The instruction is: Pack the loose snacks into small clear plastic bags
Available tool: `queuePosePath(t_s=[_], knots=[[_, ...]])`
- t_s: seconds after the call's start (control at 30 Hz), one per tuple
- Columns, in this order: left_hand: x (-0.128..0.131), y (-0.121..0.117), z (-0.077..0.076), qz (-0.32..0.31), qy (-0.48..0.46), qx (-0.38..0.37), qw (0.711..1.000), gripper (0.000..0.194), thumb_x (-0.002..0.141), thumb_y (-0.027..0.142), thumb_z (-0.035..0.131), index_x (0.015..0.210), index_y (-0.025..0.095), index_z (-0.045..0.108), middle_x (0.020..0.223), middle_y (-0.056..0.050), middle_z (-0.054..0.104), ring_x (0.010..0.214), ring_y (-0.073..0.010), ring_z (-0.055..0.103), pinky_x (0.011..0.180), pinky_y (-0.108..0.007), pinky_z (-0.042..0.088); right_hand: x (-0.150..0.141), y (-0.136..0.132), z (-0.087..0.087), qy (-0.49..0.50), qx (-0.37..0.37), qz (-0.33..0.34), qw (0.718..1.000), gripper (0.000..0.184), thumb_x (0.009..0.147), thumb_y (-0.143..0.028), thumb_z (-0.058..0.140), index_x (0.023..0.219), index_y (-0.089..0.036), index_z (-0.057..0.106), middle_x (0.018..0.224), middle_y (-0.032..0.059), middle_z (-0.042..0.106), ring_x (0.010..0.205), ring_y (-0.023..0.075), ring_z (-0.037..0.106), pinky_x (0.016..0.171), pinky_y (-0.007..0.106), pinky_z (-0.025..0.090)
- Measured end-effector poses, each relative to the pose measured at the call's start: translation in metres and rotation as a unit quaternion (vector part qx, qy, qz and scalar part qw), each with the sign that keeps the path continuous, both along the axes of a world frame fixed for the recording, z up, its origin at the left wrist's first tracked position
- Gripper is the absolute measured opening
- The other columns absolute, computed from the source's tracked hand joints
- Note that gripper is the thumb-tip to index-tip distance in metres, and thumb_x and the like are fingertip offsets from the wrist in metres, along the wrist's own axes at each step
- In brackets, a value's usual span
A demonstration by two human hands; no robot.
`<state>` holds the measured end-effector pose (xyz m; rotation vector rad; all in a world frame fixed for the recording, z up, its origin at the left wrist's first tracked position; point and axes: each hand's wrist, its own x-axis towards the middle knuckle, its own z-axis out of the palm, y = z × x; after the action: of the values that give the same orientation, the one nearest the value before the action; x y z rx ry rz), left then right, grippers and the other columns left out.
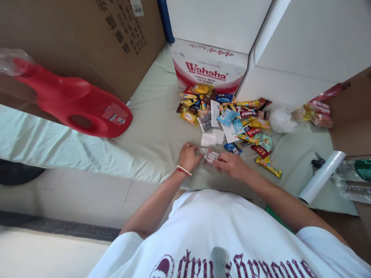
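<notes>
A small clear packet with reddish-brown contents and a printed label point(211, 156) is stretched between my two hands, just above the pale green sheet. My left hand point(189, 156), with a beaded bracelet at the wrist, pinches its clear left end. My right hand point(233, 165) has its fingers closed on the packet's right end. Just beyond lie white square packets point(208, 139) and a blue wrapped snack point(233, 148). Behind them spreads a loose pile of colourful wrapped snacks point(228, 116). One yellow snack stick point(269, 166) lies apart, to the right of my right hand.
A Wahaha water carton point(210, 65) stands behind the pile, beside white boxes point(278, 85). To the left, a red plastic jug point(84, 104) lies near a big brown carton point(87, 42). A white roll point(322, 177), plastic bottles point(355, 170) and a crumpled white bag point(282, 120) are at right.
</notes>
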<state>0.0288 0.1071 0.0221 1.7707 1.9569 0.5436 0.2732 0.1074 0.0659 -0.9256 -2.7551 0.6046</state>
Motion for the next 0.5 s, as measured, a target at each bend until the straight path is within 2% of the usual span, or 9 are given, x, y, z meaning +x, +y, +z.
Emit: queuePosePath(t_s=[0.07, 0.23, 0.3, 0.37, 0.43, 0.5], knots=[[-0.008, -0.002, 0.004, -0.008, -0.052, 0.006, 0.999, 0.012, 0.071, 0.025, 0.075, 0.078, 0.020, 0.067, 0.094, -0.008, 0.063, 0.097, -0.0273, 0.059, 0.091, -0.041, 0.049, 0.004, -0.013, -0.008, -0.006, -0.001, 0.022, 1.000, 0.035, 0.105, -0.027, 0.047, 0.131, -0.030, 0.070, 0.110, 0.0075, 0.069, 0.093, 0.0213, 0.059, 0.080, 0.032, 0.045], [-0.024, -0.016, 0.019, -0.049, -0.234, 0.019, 0.971, 0.014, 0.072, 0.020, 0.066, 0.070, 0.020, 0.052, 0.082, 0.000, 0.054, 0.081, -0.0161, 0.053, 0.077, -0.029, 0.046, 0.007, -0.022, -0.022, -0.010, -0.008, -0.021, 1.000, 0.034, 0.105, -0.029, 0.050, 0.132, -0.031, 0.071, 0.102, 0.0073, 0.068, 0.094, 0.0215, 0.058, 0.080, 0.031, 0.047], [-0.026, -0.020, 0.022, -0.021, -0.294, -0.002, 0.956, 0.016, 0.071, 0.022, 0.064, 0.069, 0.020, 0.048, 0.075, 0.003, 0.050, 0.074, -0.0135, 0.049, 0.071, -0.025, 0.043, 0.004, -0.022, -0.026, -0.001, 0.002, -0.019, 1.000, 0.035, 0.106, -0.026, 0.049, 0.132, -0.032, 0.071, 0.099, 0.0070, 0.066, 0.093, 0.0211, 0.057, 0.080, 0.031, 0.047], [-0.025, -0.021, 0.023, 0.036, -0.348, -0.037, 0.936, 0.019, 0.070, 0.025, 0.064, 0.070, 0.021, 0.046, 0.073, 0.004, 0.050, 0.068, -0.0116, 0.045, 0.064, -0.023, 0.040, 0.002, -0.023, -0.030, 0.016, 0.005, -0.025, 1.000, 0.036, 0.106, -0.025, 0.048, 0.132, -0.033, 0.071, 0.097, 0.0065, 0.064, 0.092, 0.0209, 0.056, 0.080, 0.031, 0.047], [-0.022, -0.019, 0.024, 0.091, -0.408, -0.075, 0.905, 0.017, 0.066, 0.025, 0.063, 0.076, 0.021, 0.050, 0.077, 0.003, 0.057, 0.061, -0.0099, 0.043, 0.056, -0.022, 0.037, 0.000, -0.024, -0.035, 0.036, -0.007, -0.039, 0.999, 0.034, 0.106, -0.026, 0.049, 0.131, -0.033, 0.071, 0.097, 0.0061, 0.064, 0.092, 0.0207, 0.056, 0.080, 0.031, 0.047], [-0.019, -0.015, 0.027, 0.106, -0.463, -0.104, 0.874, 0.029, 0.061, 0.021, 0.060, 0.090, 0.021, 0.058, 0.089, 0.000, 0.066, 0.058, -0.0091, 0.044, 0.052, -0.021, 0.035, -0.001, -0.026, -0.039, 0.051, -0.031, -0.051, 0.997, 0.033, 0.106, -0.027, 0.050, 0.131, -0.032, 0.071, 0.099, 0.0062, 0.064, 0.092, 0.0207, 0.056, 0.081, 0.032, 0.048]])
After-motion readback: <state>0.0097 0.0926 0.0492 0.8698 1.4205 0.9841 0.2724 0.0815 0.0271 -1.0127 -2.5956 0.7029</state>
